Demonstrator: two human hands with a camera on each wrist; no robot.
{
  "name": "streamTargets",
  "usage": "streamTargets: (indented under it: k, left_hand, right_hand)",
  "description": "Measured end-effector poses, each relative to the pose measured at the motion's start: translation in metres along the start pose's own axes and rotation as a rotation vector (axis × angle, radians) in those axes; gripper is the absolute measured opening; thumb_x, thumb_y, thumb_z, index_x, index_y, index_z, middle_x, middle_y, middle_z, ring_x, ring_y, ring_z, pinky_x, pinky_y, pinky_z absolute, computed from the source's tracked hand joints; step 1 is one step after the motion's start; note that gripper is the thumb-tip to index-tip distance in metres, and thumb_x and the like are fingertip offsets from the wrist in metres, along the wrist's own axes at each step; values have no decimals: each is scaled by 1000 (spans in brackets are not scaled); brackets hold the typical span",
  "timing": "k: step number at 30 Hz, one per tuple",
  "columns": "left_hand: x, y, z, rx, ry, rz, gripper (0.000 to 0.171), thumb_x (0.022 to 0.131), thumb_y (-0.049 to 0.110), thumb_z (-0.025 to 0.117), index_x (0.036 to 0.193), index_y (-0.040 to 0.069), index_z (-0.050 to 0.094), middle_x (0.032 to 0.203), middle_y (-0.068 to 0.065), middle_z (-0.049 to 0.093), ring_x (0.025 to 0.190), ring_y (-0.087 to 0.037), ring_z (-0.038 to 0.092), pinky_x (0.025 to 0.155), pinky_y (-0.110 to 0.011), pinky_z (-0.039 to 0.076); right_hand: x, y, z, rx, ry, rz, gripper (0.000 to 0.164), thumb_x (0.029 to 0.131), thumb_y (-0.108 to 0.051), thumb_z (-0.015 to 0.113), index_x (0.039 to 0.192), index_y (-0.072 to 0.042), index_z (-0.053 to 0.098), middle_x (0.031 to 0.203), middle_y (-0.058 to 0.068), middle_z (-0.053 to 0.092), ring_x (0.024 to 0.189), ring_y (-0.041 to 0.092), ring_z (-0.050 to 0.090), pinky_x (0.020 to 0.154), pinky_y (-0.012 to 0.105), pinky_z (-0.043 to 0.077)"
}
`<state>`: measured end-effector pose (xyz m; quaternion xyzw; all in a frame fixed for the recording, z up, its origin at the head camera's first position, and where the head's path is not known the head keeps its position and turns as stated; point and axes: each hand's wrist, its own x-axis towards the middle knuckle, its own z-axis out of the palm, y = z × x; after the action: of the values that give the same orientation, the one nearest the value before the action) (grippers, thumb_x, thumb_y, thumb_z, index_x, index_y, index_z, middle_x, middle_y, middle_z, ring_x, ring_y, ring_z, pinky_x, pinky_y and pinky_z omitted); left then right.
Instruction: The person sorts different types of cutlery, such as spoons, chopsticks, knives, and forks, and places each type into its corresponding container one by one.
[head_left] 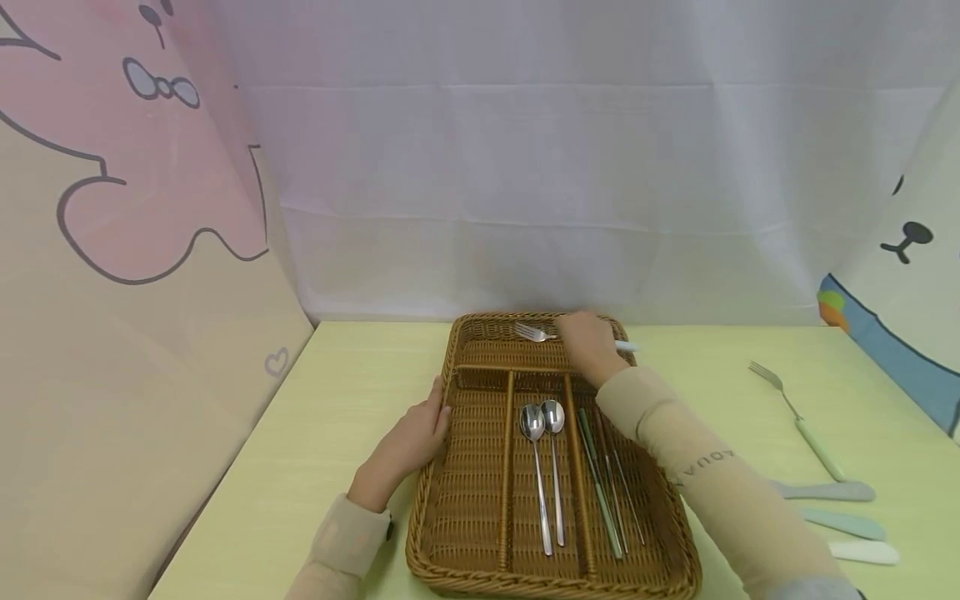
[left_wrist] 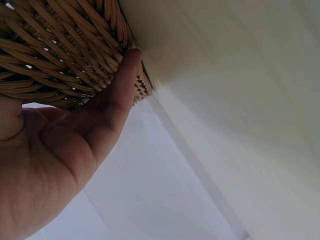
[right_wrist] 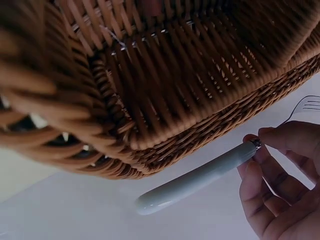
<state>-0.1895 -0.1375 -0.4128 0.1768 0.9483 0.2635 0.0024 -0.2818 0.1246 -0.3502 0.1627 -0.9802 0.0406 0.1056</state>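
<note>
A brown wicker cutlery basket (head_left: 471, 467), split into compartments, stands on the table. My left hand (head_left: 408, 437) holds its left side, thumb at the rim and fingers along the outer wall (left_wrist: 55, 55). Over the far crosswise compartment, my right hand (head_left: 588, 342) pinches a fork (head_left: 532, 333) near its neck. In the right wrist view the fork's pale blue handle (right_wrist: 200, 177) points away from the fingers. Two metal spoons (head_left: 543, 475) lie in the middle compartment. Green chopsticks (head_left: 600, 483) and darker, metal-tipped ones (head_left: 615, 479) lie in the right compartment.
On the table right of the basket lies a fork with a green handle (head_left: 819, 448). Below it are grey (head_left: 832, 491), green (head_left: 847, 523) and white (head_left: 866, 552) handles, their other ends hidden by my right arm. A white curtain (head_left: 525, 167) hangs behind the basket.
</note>
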Motion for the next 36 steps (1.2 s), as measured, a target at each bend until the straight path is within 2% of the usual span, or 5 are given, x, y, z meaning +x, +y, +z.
streamTargets:
  k: [5,11,18,28,36]
  left_hand:
    - [0,0,0,-10,-7,-11,55,100,17,33,141,-11,9,64,-2,45,45,-12,33,71,-39,46]
    - [-1,0,0,-12,-7,-8,55,100,17,33,141,-10,9,63,-2,45,43,-10,30,67,-37,47]
    - [0,1,1,-5,-10,-16,55,100,17,33,141,-10,9,62,-2,44,42,-9,29,66,-36,46]
    - [0,2,1,-4,-2,-9,55,99,16,34,141,-11,9,62,-3,44,43,-10,29,64,-36,46]
    - [0,1,2,-2,0,-11,55,99,17,33,141,-10,9,63,-2,44,43,-10,31,64,-36,46]
  right_hand:
    - [2,-6,5,11,-23,-28,16,82,8,56,82,-6,64,78,13,66,69,29,58,56,47,54]
    - [3,-10,10,7,-39,-52,18,82,10,54,82,-6,63,77,12,65,67,26,57,55,44,54]
    - [3,-10,15,-2,-65,-66,20,82,9,56,91,-5,66,83,14,66,71,27,60,56,43,54]
    - [7,-2,24,0,-78,-70,18,82,9,56,76,-8,61,68,11,63,60,24,58,52,44,53]
    - [7,2,29,39,-101,-73,20,81,6,59,68,-10,58,67,8,60,60,23,56,52,43,52]
